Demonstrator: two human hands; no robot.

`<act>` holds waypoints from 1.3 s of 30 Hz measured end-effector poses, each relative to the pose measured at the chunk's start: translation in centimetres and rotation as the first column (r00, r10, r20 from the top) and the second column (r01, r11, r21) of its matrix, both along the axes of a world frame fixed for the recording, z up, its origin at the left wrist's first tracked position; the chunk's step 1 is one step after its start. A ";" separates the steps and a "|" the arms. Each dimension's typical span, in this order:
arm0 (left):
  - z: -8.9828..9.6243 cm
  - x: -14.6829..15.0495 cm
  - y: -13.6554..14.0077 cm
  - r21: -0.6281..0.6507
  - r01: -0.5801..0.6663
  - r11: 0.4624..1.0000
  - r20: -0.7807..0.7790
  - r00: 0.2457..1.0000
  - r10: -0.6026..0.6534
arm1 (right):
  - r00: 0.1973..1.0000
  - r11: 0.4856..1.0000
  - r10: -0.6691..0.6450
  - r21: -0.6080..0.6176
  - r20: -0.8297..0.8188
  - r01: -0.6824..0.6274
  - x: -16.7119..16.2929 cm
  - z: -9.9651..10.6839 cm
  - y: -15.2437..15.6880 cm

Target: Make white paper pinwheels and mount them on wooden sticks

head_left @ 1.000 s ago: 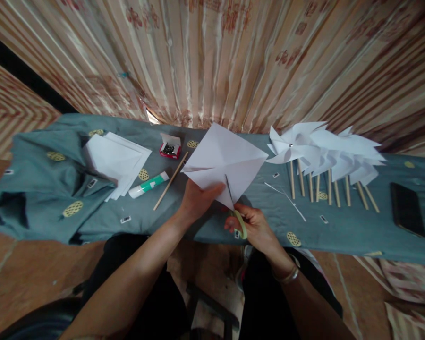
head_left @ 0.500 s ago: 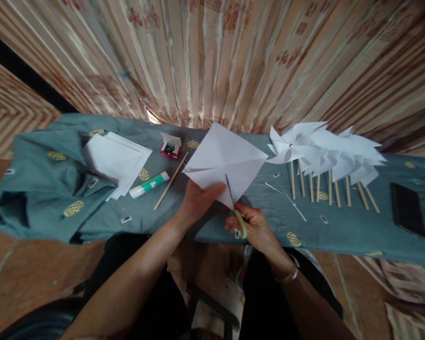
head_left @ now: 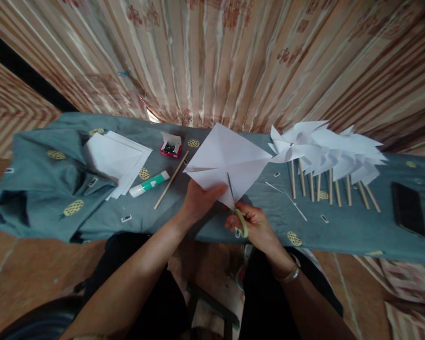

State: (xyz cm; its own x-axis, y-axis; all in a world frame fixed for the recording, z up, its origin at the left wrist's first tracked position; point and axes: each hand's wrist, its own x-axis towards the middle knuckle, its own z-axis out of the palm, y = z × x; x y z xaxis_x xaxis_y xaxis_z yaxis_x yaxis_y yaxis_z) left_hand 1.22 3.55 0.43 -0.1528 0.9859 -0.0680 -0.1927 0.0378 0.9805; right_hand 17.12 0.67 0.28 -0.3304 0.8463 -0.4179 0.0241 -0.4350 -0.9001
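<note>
Left hand (head_left: 203, 200) clamped on near edge of white sheet (head_left: 233, 151), thumb on top, fingers under it hidden. Right hand (head_left: 253, 223), just beside but apart, gripped round the pale green handle of scissors (head_left: 243, 225); blade lies over the sheet, close to left thumb. Sheet spreads ahead of both hands, a slit at its left corner. Near left hand, on its left: wooden stick (head_left: 171, 180), then glue stick (head_left: 149, 184); red box (head_left: 170, 147) beyond, flap up; paper stack (head_left: 116, 163) farther left. Right of right hand: thin paper strips (head_left: 295, 206); beyond them, overlapping pinwheels (head_left: 326, 146), nearest one crowding the sheet's right corner, contact unclear. Dark phone (head_left: 408, 208) well off to the right
</note>
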 end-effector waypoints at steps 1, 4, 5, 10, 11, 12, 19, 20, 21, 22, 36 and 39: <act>0.0 0.0 0.0 0.000 0.001 1.000 0.004 1.000 -0.001 | 1.000 1.000 0.000 0.002 -0.005 0.000 0.0 -0.1 0.0; 0.1 0.0 -0.1 0.001 -0.006 1.000 0.010 1.000 0.006 | 1.000 1.000 0.010 0.013 -0.005 -0.010 0.0 -0.2 0.0; 0.1 0.0 -0.1 0.000 -0.007 1.000 0.009 1.000 0.007 | 1.000 1.000 0.016 0.016 -0.002 -0.016 0.0 -0.2 0.0; 0.2 -0.1 -0.1 -0.021 -0.011 1.000 0.003 1.000 0.011 | 1.000 0.999 0.027 0.027 0.014 -0.027 -0.2 -0.1 0.0; 0.3 -0.1 -0.1 -0.025 -0.008 1.000 0.004 1.000 0.008 | 0.999 0.999 0.027 0.035 0.019 -0.028 -0.2 -0.1 0.0; 0.3 -0.1 -0.1 -0.028 -0.006 1.000 0.007 1.000 0.006 | 0.999 0.999 0.027 0.043 0.023 -0.028 -0.3 -0.1 0.0; -0.2 0.0 0.0 -0.010 -0.005 1.000 0.034 0.999 0.005 | 1.000 1.000 -0.011 0.028 0.011 0.010 -0.4 -0.2 -0.1; -0.2 0.0 0.0 -0.001 0.002 1.000 0.026 1.000 -0.002 | 1.000 1.000 -0.011 0.027 0.010 0.010 -0.4 -0.2 -0.1; -0.1 -0.1 0.0 0.006 0.007 1.000 0.019 1.000 -0.007 | 1.000 1.000 -0.006 0.029 0.009 0.006 -0.4 -0.1 -0.1; 0.0 -0.1 -0.1 0.010 0.010 1.000 0.015 1.000 -0.010 | 1.000 0.999 0.001 0.033 0.008 -0.002 -0.4 0.0 -0.1; 0.1 -0.3 0.1 -0.046 -0.144 0.988 -0.054 0.988 0.142 | 0.994 0.993 0.108 0.051 0.012 -0.109 0.1 0.3 -0.7; 0.3 -0.9 0.4 -0.027 -0.178 0.984 -0.049 0.983 0.177 | 0.981 0.980 0.188 0.062 0.040 -0.190 0.8 0.4 -1.1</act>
State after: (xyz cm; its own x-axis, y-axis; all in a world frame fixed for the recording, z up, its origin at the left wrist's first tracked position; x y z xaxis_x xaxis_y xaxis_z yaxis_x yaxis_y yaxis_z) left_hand 0.34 3.99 0.77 -0.3287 0.9404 -0.0869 -0.1533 0.0376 0.9875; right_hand 17.91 -0.38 0.64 -0.4737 0.7959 -0.3771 0.1307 -0.3599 -0.9238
